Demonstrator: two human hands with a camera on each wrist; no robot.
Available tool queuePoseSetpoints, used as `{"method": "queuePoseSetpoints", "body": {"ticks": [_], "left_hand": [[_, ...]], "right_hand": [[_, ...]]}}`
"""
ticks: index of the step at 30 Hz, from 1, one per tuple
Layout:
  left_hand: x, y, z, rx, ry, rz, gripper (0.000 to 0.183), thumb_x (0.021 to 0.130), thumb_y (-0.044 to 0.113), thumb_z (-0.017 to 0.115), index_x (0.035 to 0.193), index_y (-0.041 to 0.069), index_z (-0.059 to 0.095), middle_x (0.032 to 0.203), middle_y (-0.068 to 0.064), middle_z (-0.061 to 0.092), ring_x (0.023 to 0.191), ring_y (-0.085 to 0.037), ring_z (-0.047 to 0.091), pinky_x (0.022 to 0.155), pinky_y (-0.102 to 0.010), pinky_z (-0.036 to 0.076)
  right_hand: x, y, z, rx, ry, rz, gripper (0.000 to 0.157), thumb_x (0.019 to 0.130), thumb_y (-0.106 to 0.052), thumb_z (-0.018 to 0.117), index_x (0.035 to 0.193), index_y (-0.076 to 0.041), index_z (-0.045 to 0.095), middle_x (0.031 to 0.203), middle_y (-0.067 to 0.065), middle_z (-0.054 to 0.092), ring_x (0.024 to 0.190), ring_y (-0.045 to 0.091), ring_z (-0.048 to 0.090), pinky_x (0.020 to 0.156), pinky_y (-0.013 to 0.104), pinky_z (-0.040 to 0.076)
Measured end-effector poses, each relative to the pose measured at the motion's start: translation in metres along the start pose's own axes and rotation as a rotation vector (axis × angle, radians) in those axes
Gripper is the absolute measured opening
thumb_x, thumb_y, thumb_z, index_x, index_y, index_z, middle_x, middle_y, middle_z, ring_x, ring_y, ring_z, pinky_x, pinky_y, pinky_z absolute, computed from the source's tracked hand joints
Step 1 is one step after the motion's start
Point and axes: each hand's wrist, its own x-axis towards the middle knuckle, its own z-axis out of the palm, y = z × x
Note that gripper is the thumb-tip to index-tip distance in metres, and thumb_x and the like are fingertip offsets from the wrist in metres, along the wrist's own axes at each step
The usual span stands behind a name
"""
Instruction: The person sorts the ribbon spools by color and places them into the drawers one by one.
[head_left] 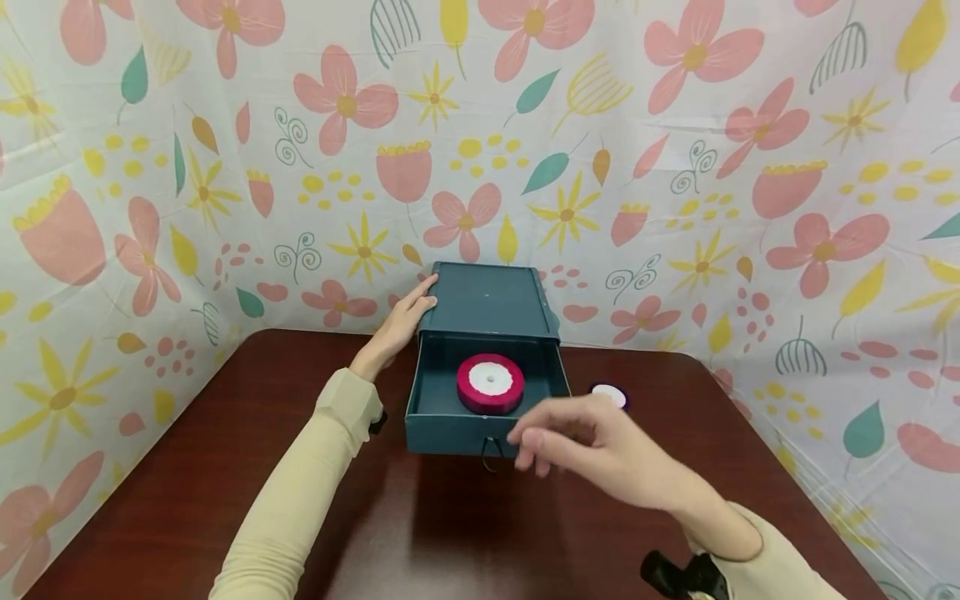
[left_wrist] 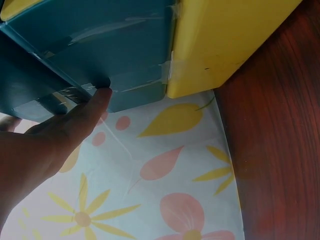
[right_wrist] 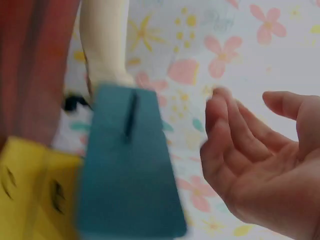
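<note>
A teal drawer box (head_left: 491, 300) stands at the back of the table with its drawer (head_left: 442, 433) pulled out towards me. Inside the drawer lies a roll of crimson ribbon (head_left: 491, 384) with a white centre. A thin black cord loop (head_left: 489, 454) hangs from the drawer front. My left hand (head_left: 401, 325) rests against the box's left side, its fingers extended; in the left wrist view a fingertip touches the teal wall (left_wrist: 115, 55). Just right of the cord, my right hand (head_left: 600, 446) hovers with loosely bent fingers, holding nothing. The right wrist view shows it apart from the drawer front (right_wrist: 130, 170).
The wrist views show a yellow block-like part (left_wrist: 215, 45) adjoining the teal box. On the dark red-brown table (head_left: 315, 500), a second roll with a white centre (head_left: 609, 393) is partly hidden behind my right hand. A flower-patterned cloth (head_left: 480, 167) hangs around the table.
</note>
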Motion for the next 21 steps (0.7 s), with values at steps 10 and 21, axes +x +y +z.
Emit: {"method": "queuePoseSetpoints", "body": {"ticks": [10,21], "left_hand": [[0.0,0.0,0.001,0.003,0.012,-0.001,0.055,0.104,0.03,0.037,0.156,0.022,0.021,0.163,-0.005,0.014,0.151,-0.025,0.014,0.121,-0.05,0.017],[-0.001,0.001,0.001,0.012,0.016,0.002,0.055,0.104,0.03,0.037,0.156,0.022,0.02,0.163,-0.005,0.013,0.151,-0.026,0.013,0.121,-0.052,0.017]], "right_hand": [[-0.016,0.06,0.04,0.47,-0.331,0.239,0.039,0.106,-0.02,0.034,0.1,0.007,0.061,0.072,0.031,0.055,0.058,0.02,0.058,0.063,0.027,0.055],[0.004,0.071,0.067,0.886,-0.233,0.382,0.051,0.106,-0.043,0.02,0.105,-0.008,0.057,0.071,-0.005,0.061,0.061,0.009,0.057,0.065,0.024,0.051]]}}
